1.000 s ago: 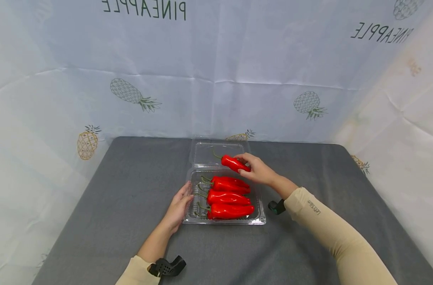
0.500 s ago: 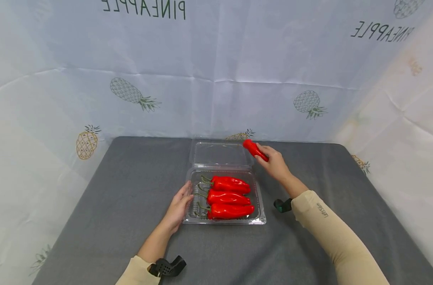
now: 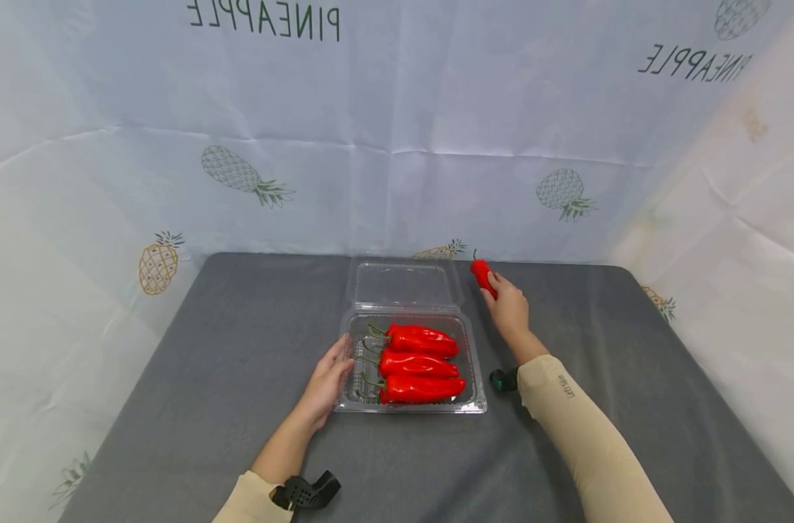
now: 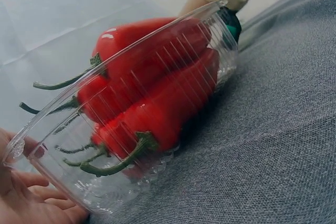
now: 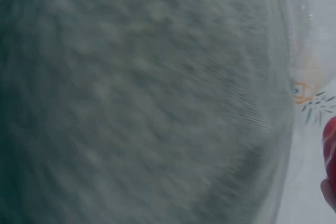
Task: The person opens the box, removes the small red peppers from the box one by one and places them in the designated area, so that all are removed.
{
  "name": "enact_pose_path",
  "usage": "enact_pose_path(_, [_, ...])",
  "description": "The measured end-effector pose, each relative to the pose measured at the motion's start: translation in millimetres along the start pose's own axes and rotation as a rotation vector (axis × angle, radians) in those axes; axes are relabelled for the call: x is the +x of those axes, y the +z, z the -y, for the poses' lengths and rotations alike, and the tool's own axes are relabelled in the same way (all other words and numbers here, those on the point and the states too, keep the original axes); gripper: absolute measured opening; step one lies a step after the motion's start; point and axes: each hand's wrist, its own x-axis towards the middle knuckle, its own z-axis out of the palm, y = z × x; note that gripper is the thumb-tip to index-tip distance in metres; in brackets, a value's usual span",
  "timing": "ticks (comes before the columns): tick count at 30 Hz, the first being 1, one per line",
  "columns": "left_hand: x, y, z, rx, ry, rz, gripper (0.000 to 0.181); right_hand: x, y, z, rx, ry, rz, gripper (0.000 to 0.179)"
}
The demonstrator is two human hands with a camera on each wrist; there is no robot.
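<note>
A clear plastic clamshell container (image 3: 476, 396) lies with its lid (image 3: 403, 283) folded back. Several red peppers (image 3: 419, 365) with green stems (image 4: 118, 167) lie in it. At its left side, my left hand (image 3: 327, 379) grips the rim, thumb over the edge and fingers below against the wall (image 4: 68, 195). Beyond the container's back right corner, my right hand (image 3: 509, 305) holds a single red pepper (image 3: 481, 274), stem pointing away. Only a sliver of this held pepper (image 5: 331, 148) and a fingertip show in the right wrist view.
The container stands on a grey cloth-covered table (image 3: 253, 349). A pale curtain (image 3: 397, 189) with pineapple prints hangs right behind the table's back edge and along both sides. Wrist cameras (image 3: 307, 492) sit on both sleeves.
My right hand has carried the pepper from over the container's hinge to the right, then down toward the table's back right area. My left hand and the container have stayed put.
</note>
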Motion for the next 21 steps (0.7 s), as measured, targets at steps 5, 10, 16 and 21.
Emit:
enact_pose_path(5, [-1.1,-0.4,-0.1,0.006,0.000,0.006,0.057,-2.0,8,2,-0.084,0.002,0.030,0.043])
enact_pose_path(10, [-1.1,-0.7,0.4,0.006,0.002,0.008,0.057,-2.5,11,3,-0.134,-0.019,0.093,0.043])
enact_pose_path(16, [-1.0,-1.4,1.6,0.009,0.001,0.009,0.057,-5.7,15,2,-0.147,-0.013,0.182,0.045])
enact_pose_path(21, [-0.4,-1.6,2.2,0.013,-0.009,0.005,0.057,-7.9,16,3,-0.128,-0.016,0.229,0.047])
